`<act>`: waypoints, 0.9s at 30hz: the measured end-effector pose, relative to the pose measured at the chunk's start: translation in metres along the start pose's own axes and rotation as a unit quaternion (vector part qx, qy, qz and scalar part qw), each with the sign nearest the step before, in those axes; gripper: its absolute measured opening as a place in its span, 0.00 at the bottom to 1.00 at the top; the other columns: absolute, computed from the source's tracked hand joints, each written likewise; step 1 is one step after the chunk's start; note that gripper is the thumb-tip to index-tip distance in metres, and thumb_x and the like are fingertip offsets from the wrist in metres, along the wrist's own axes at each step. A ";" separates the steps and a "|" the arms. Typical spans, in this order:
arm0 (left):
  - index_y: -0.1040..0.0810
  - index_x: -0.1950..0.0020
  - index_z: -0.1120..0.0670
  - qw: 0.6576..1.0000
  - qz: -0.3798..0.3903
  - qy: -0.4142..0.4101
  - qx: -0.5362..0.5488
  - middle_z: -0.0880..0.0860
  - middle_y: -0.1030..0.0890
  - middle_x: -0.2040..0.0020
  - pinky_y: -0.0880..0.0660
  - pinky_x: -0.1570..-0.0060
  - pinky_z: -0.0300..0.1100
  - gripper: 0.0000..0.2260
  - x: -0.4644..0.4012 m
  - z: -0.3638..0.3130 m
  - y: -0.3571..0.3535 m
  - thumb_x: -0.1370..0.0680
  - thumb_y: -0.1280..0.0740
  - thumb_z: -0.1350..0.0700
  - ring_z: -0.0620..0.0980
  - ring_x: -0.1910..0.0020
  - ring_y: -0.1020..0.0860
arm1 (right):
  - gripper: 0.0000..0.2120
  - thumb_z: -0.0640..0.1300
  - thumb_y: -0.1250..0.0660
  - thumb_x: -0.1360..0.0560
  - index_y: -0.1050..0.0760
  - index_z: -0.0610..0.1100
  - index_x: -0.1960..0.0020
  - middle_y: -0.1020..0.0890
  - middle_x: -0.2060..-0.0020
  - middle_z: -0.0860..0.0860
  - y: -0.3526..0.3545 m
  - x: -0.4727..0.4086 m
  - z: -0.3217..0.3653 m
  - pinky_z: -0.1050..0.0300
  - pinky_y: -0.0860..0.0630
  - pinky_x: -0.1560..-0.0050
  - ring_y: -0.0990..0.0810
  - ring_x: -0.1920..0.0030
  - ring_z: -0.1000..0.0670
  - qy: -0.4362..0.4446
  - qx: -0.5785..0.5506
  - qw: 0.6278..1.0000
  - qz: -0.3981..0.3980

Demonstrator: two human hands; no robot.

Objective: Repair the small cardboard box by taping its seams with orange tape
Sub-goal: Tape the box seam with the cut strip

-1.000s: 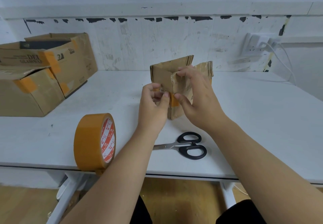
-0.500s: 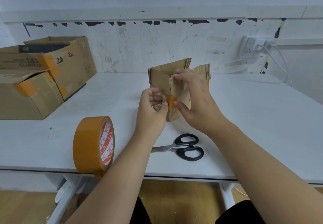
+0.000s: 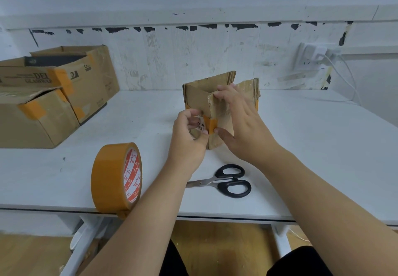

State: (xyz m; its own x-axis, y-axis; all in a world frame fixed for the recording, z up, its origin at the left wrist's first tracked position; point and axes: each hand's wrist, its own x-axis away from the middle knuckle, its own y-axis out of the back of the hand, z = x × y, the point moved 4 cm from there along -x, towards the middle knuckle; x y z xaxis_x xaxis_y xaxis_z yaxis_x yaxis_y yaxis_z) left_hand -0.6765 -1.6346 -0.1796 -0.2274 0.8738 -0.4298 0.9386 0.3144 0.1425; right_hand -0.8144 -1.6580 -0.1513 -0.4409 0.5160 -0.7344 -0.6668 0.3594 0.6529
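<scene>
small cardboard box point(image 3: 195, 95) stands upright mid counter point(image 3: 312, 146), top flaps up. left hand point(image 3: 189, 137) fingers curled, pinching at orange tape strip point(image 3: 212, 126) on near corner seam. right hand point(image 3: 239, 122) spread fairly wide over box's front flap, thumb at tape edge, fingertips on flap top. orange tape roll point(image 3: 115, 177) on edge at counter front-left, scissors point(image 3: 228, 182) near front, btwn the arms. two larger cardboard boxes point(image 3: 51, 94) far left w/ orange patches.
</scene>
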 end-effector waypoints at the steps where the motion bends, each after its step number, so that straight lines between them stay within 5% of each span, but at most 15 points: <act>1: 0.30 0.41 0.48 1.000 0.001 0.001 0.000 0.51 0.25 0.46 0.29 0.44 0.36 0.18 0.000 0.000 0.000 0.25 0.34 0.66 0.45 0.45 0.26 | 0.33 0.35 0.28 0.30 0.38 0.39 0.29 0.35 0.27 0.45 0.000 0.001 0.000 0.53 0.49 0.23 0.44 0.23 0.44 -0.003 -0.003 1.000 0.000; 11: 0.31 0.41 0.48 1.000 -0.007 -0.004 0.003 0.50 0.25 0.46 0.29 0.45 0.34 0.19 0.001 -0.001 0.000 0.26 0.33 0.66 0.42 0.46 0.26 | 0.30 0.35 0.29 0.29 0.36 0.40 0.30 0.33 0.29 0.47 0.002 0.001 0.001 0.51 0.47 0.23 0.42 0.24 0.45 -0.003 -0.025 1.000 -0.016; 17: 0.30 0.45 0.50 0.998 -0.051 -0.012 0.020 0.46 0.24 0.54 0.30 0.56 0.25 0.10 -0.003 -0.003 0.001 0.23 0.34 0.62 0.32 0.58 0.26 | 0.25 0.38 0.30 0.27 0.34 0.41 0.32 0.30 0.31 0.47 0.003 0.000 0.001 0.48 0.44 0.24 0.39 0.25 0.45 -0.018 -0.048 0.998 -0.036; 27: 0.30 0.47 0.52 0.998 -0.065 -0.020 0.012 0.44 0.25 0.57 0.30 0.57 0.26 0.08 -0.006 -0.003 0.000 0.23 0.33 0.56 0.31 0.60 0.27 | 0.19 0.38 0.31 0.26 0.29 0.42 0.37 0.26 0.35 0.50 0.005 -0.003 0.003 0.48 0.39 0.27 0.36 0.28 0.46 -0.033 -0.066 0.995 -0.074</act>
State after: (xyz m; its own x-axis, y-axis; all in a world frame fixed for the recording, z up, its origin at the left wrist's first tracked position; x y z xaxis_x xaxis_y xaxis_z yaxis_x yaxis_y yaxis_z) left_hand -0.6759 -1.6384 -0.1745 -0.3367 0.8109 -0.4787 0.9083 0.4136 0.0617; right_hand -0.8150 -1.6555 -0.1457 -0.2956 0.5165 -0.8037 -0.7965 0.3312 0.5058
